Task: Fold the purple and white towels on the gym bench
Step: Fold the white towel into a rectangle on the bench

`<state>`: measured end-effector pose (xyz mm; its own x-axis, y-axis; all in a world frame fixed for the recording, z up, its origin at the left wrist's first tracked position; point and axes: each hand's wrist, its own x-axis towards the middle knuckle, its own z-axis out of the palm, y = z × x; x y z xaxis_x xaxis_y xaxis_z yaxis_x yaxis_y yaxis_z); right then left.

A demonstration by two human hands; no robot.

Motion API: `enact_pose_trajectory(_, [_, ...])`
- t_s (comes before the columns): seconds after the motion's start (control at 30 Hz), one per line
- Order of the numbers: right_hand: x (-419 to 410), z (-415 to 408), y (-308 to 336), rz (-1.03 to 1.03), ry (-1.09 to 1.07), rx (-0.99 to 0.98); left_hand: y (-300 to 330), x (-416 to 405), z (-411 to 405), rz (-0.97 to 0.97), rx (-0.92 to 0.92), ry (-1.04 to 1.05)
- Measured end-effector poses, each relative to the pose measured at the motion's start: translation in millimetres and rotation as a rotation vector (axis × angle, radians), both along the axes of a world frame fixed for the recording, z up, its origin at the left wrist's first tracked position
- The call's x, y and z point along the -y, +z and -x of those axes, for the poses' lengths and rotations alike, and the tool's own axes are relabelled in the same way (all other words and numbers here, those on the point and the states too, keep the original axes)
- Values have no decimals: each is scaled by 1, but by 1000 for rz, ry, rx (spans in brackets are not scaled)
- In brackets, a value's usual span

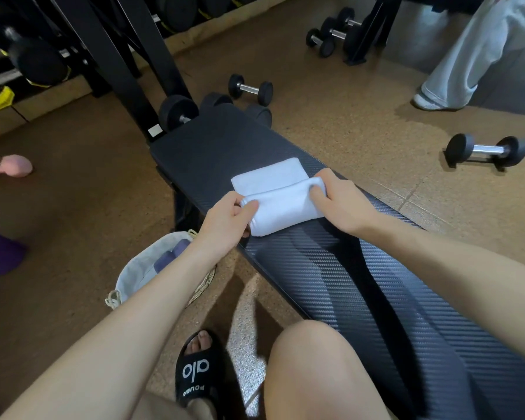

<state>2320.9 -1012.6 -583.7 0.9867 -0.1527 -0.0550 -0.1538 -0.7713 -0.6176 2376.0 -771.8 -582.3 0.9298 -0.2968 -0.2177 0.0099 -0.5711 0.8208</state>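
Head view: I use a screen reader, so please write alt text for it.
Two hands, left hand and right hand, grip the ends of a white towel, rolling it on a black gym bench. A cloth bag holding purple towels sits on the floor, with dumbbells beyond.

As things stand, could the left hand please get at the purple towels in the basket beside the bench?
Probably yes: the basket sits just below the left hand, with its mouth open and the purple towels uncovered. But that hand now pinches the white towel, so its grip must release first.
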Motion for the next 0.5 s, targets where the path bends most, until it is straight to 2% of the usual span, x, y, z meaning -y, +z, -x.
enact_pose_trajectory(0.2, [-11,-6,-3,122,-33,-22,0,3,-6,-46,-54,56])
enact_pose_trajectory(0.37, [-14,-10,-3,153,-67,-9,-2,4,-5,-161,60,58])
enact_pose_trajectory(0.5, [-11,-12,-5,188,-46,136,-4,5,-4,-340,216,20])
